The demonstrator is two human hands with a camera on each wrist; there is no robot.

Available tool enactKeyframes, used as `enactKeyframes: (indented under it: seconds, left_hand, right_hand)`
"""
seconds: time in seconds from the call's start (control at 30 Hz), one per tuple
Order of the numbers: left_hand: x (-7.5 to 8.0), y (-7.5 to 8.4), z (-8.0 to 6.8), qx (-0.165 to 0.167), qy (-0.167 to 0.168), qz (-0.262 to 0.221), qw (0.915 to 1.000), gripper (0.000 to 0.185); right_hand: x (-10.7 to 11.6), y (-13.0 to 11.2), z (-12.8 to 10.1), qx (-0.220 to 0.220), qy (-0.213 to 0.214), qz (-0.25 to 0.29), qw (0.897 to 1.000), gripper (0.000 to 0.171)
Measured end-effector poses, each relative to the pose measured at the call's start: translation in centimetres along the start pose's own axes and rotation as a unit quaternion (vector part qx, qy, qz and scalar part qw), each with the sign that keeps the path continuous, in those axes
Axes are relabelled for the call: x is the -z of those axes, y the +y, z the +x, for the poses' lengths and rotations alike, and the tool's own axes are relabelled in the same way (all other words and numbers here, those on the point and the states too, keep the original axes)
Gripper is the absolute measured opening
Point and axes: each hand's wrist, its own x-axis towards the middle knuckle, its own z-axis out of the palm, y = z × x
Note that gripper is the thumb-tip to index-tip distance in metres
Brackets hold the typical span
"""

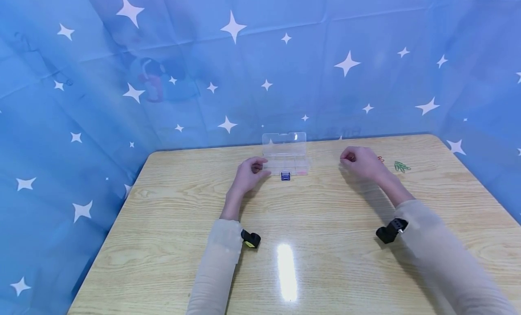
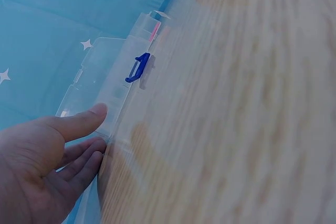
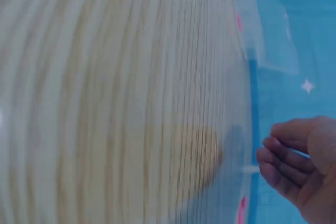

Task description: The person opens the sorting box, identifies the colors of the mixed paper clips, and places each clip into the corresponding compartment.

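Observation:
A clear plastic box with compartments stands near the table's back edge, its lid raised. On its front is a blue latch, and something pink shows at its front right corner. My left hand holds the box's left end between thumb and fingers; in the left wrist view the thumb lies against it. To the right of the box, my right hand is above the table, thumb and index finger together. A small bit of red, seemingly a paper clip, shows at those fingertips.
Red paper clips lie partly hidden behind the right hand. Beside them is a small pile of green paper clips. A blue star-patterned curtain hangs behind the wooden table. Both sleeves carry black wrist cameras.

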Motion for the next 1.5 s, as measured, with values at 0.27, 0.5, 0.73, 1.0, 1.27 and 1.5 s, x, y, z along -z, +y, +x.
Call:
enactKeyframes:
  seconds: [0.27, 0.5, 0.73, 1.0, 1.27, 1.5]
  left_hand:
    - [-0.1, 0.1, 0.2, 0.002, -0.006, 0.000, 1.0000, 0.038]
    - [0.0, 0.1, 0.2, 0.005, -0.007, 0.001, 1.0000, 0.038]
    - [0.1, 0.1, 0.2, 0.002, -0.005, 0.002, 1.0000, 0.038]
    - [0.0, 0.0, 0.1, 0.001, -0.005, -0.001, 1.0000, 0.039]
    - [0.0, 0.1, 0.0, 0.003, -0.001, -0.003, 1.0000, 0.038]
    - [0.0, 0.2, -0.1, 0.001, 0.001, 0.001, 1.0000, 0.037]
  right_hand:
    - [1.9, 2.6, -1.4, -0.030, 0.015, -0.010, 0.999, 0.024]
    - [3.2, 4.6, -2.4, -0.055, 0.010, -0.023, 0.998, 0.029]
    - [3.6, 6.2, -2.7, -0.047, 0.013, -0.047, 0.998, 0.023]
    - [3.4, 6.5, -2.5, -0.032, 0.007, -0.071, 0.997, 0.016]
    - [3.3, 6.3, -2.3, -0.056, -0.008, -0.063, 0.996, 0.018]
    - [2.9, 5.8, -2.2, -0.053, -0.003, -0.063, 0.997, 0.019]
